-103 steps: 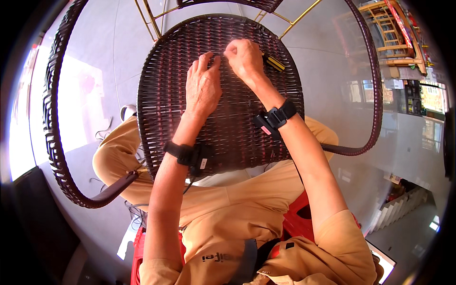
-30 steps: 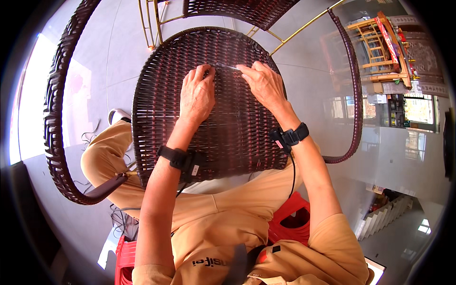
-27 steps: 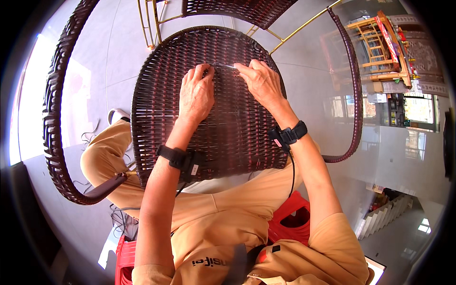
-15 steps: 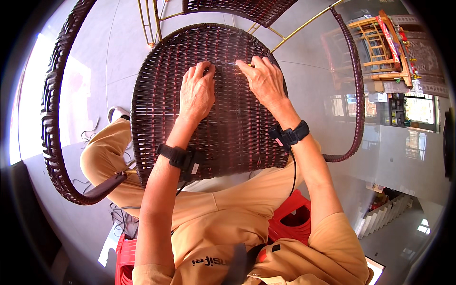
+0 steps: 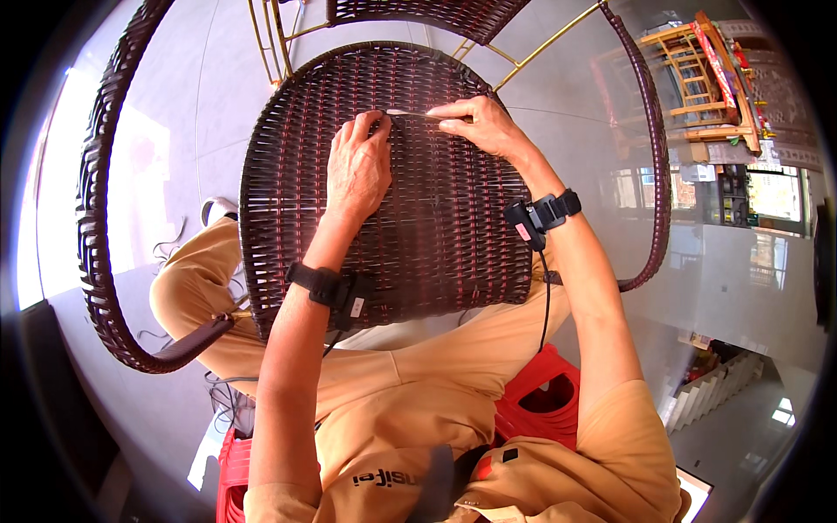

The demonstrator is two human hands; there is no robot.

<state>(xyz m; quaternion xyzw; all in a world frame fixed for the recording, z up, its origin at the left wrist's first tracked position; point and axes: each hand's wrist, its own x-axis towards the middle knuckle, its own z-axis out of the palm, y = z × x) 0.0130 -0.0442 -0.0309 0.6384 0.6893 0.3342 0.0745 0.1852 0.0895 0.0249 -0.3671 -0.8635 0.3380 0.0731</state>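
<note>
A dark brown woven wicker chair seat (image 5: 418, 200) with reddish strands lies in front of me. My left hand (image 5: 359, 166) rests near the far part of the weave, fingers curled and thumb bent against it; what they grip, if anything, is hidden. To its right, my right hand (image 5: 484, 125) is closed in a pinch on a thin, slender piece (image 5: 410, 112) with a pale, shiny end. That end reaches left across the weave to the left fingertips. Whether the piece is a tool or a strand I cannot tell.
Wicker-wrapped armrests curve round at left (image 5: 96, 218) and right (image 5: 660, 174). Brass-coloured metal bars (image 5: 549, 42) and a woven backrest (image 5: 418, 12) stand beyond the seat. A red plastic stool (image 5: 558, 392) is near my legs. Wooden frames (image 5: 697, 83) stand at the far right.
My right hand has turned, its wrist shifting right and its fingers now pointing left. More of the slender piece shows between the hands. My left hand stays nearly in place.
</note>
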